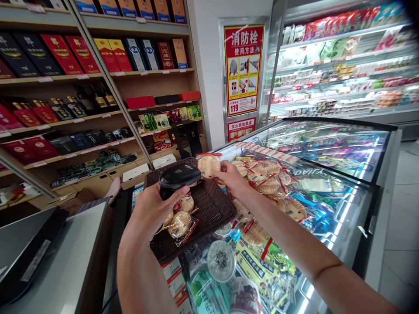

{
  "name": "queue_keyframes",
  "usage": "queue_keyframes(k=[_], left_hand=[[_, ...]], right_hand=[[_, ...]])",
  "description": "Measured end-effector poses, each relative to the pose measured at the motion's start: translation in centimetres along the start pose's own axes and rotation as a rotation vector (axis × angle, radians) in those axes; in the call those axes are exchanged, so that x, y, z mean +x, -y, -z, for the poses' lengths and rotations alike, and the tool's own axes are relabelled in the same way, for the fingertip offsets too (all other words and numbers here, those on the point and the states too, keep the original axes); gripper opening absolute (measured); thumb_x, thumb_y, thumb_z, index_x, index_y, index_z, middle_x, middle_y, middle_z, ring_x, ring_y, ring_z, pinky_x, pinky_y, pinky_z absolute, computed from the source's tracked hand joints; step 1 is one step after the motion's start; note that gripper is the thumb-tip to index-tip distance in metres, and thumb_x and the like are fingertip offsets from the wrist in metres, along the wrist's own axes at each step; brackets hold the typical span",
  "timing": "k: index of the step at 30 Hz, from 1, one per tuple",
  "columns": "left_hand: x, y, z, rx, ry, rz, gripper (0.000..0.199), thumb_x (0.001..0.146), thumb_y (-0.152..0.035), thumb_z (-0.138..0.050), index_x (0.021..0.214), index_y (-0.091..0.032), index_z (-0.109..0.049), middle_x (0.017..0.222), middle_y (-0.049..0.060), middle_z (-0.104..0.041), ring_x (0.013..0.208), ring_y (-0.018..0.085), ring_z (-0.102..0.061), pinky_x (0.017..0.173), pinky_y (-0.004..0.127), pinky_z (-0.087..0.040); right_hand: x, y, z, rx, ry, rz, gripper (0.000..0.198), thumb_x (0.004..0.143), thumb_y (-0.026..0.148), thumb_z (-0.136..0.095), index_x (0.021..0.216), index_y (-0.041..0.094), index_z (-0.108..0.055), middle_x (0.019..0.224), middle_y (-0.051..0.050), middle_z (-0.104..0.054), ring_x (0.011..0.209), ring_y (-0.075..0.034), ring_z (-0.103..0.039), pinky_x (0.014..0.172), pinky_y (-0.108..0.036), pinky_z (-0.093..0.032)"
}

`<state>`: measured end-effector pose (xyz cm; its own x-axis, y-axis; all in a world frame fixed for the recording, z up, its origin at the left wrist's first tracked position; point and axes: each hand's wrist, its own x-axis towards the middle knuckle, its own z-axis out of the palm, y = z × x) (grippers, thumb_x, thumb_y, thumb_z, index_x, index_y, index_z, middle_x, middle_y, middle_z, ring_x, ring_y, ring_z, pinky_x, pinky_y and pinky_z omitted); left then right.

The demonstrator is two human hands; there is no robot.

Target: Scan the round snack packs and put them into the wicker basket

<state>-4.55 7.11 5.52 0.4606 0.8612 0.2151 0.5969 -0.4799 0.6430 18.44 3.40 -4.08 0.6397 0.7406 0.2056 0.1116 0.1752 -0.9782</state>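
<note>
My left hand [155,209] is wrapped round a black handheld barcode scanner [180,175], held over a dark brown wicker basket [212,205]. In my right hand [229,174] a clear packet of round flat crackers [209,166], with a red top edge, is pinched by its right side. The packet hangs just beyond the scanner's front end, above the basket's far edge. Several more cracker packets [181,223] lie inside the basket, partly hidden behind my left hand. To the right, a pile of similar packets [270,179] rests on the freezer's glass top, partly behind my right forearm.
The basket sits on a glass-topped chest freezer [347,196] full of packaged goods. A grey-white counter [83,253] with a black screen-like device [29,248] stands at left. Shelves of boxes [157,74] and a refrigerated display [340,56] line the back. Someone's arm [114,190] shows at left.
</note>
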Motion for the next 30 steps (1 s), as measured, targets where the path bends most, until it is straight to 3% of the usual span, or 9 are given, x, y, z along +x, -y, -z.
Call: queue_keyframes(k=[4, 9, 13, 16, 20, 23, 27, 30], left_hand=[[-0.2, -0.2, -0.1, -0.013, 0.088, -0.007, 0.048, 0.067, -0.068, -0.066, 0.059, -0.021, -0.06, 0.053, 0.0, -0.062, 0.058, 0.02, -0.06, 0.052, 0.026, -0.037], [-0.5, -0.8, 0.1, 0.011, 0.109, 0.004, 0.048, 0.068, -0.067, -0.065, 0.054, -0.022, -0.055, 0.05, -0.002, -0.058, 0.048, 0.015, -0.051, 0.048, 0.026, -0.034], [-0.2, -0.6, 0.1, 0.04, 0.093, -0.001, 0.046, 0.068, -0.066, -0.066, 0.056, -0.021, -0.06, 0.055, 0.0, -0.062, 0.055, 0.019, -0.06, 0.051, 0.027, -0.041], [0.3, 0.1, -0.1, 0.056, 0.066, -0.013, 0.048, 0.068, -0.069, -0.065, 0.062, -0.021, -0.065, 0.057, 0.001, -0.063, 0.059, 0.021, -0.063, 0.052, 0.028, -0.043], [0.7, 1.2, -0.4, 0.034, 0.005, -0.038, 0.049, 0.068, -0.069, -0.065, 0.072, -0.02, -0.069, 0.059, 0.002, -0.062, 0.06, 0.021, -0.064, 0.052, 0.028, -0.045], [0.7, 1.4, -0.4, 0.032, -0.013, -0.069, 0.048, 0.069, -0.068, -0.065, 0.073, -0.02, -0.069, 0.06, 0.001, -0.061, 0.061, 0.02, -0.063, 0.053, 0.027, -0.045], [0.5, 0.6, -0.1, 0.088, 0.001, -0.043, 0.052, 0.068, -0.073, -0.062, 0.063, -0.021, -0.062, 0.057, 0.001, -0.06, 0.058, 0.02, -0.06, 0.052, 0.028, -0.042], [0.2, -0.1, 0.2, 0.121, 0.015, 0.003, 0.053, 0.069, -0.074, -0.061, 0.06, -0.022, -0.057, 0.054, 0.001, -0.06, 0.056, 0.02, -0.058, 0.051, 0.028, -0.038]], right_hand=[[-0.3, 0.5, -0.3, 0.305, 0.03, -0.112, 0.037, 0.061, 0.025, -0.075, 0.096, 0.019, -0.064, 0.094, -0.002, -0.073, 0.084, -0.019, -0.069, 0.079, -0.034, -0.057], [-0.5, 0.9, -0.7, 0.433, 0.067, -0.107, 0.034, 0.061, 0.018, -0.073, 0.093, 0.02, -0.064, 0.091, -0.002, -0.074, 0.081, -0.018, -0.069, 0.078, -0.034, -0.06], [-0.7, 0.9, -0.8, 0.419, 0.106, -0.078, 0.038, 0.065, 0.021, -0.073, 0.102, 0.02, -0.063, 0.102, -0.004, -0.073, 0.09, -0.019, -0.07, 0.081, -0.035, -0.06], [-0.4, 0.4, -0.4, 0.177, 0.064, -0.05, 0.044, 0.072, 0.028, -0.07, 0.114, 0.021, -0.057, 0.111, -0.006, -0.071, 0.096, -0.021, -0.069, 0.08, -0.035, -0.058], [0.8, 0.6, 1.7, -0.473, -0.077, 0.076, 0.051, 0.083, 0.025, -0.062, 0.13, 0.016, -0.043, 0.104, -0.01, -0.07, 0.095, -0.023, -0.067, 0.086, -0.037, -0.052], [1.6, 1.4, 4.4, -0.858, -0.19, 0.075, 0.051, 0.087, 0.018, -0.056, 0.134, 0.009, -0.038, 0.103, -0.015, -0.068, 0.099, -0.028, -0.065, 0.088, -0.038, -0.048], [2.1, 1.4, 8.3, -1.103, -0.274, -0.048, 0.04, 0.086, 0.006, -0.047, 0.126, 0.003, -0.048, 0.114, -0.027, -0.061, 0.106, -0.035, -0.063, 0.089, -0.043, -0.047], [2.2, 0.6, 9.7, -1.175, -0.372, -0.072, 0.035, 0.085, 0.002, -0.042, 0.117, 0.002, -0.057, 0.117, -0.032, -0.057, 0.114, -0.042, -0.058, 0.092, -0.055, -0.043]])
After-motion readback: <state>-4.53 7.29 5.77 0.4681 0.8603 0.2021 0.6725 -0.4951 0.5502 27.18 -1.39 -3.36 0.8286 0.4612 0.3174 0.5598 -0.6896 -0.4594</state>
